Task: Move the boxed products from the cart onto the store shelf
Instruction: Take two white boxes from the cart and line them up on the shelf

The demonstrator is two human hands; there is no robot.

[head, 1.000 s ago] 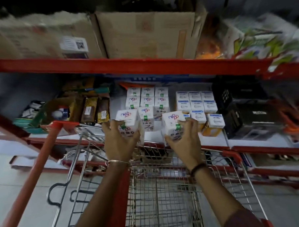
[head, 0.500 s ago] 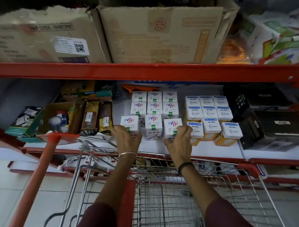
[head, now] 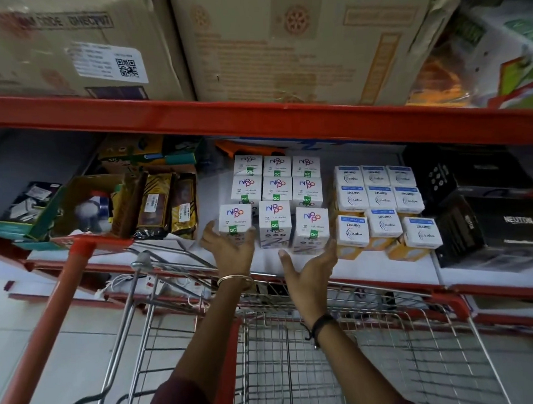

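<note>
White cardboard cubes marked "nippo" and "QC" (head: 274,223) fill the red-edged shelf (head: 286,121); left hand (head: 230,249) cups the front-left cube (head: 235,221), right hand (head: 311,271) spread empty below them

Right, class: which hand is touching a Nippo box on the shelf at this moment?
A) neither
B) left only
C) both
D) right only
B: the left hand cups the front-left Nippo box, while the right hand is open and clear of the boxes.

Hands at the shelf of white boxes

The left hand (head: 232,249) cups the front-left white box (head: 235,218); the right hand (head: 311,268) is spread open before the shelf (head: 353,266), above the cart (head: 296,353).
</note>
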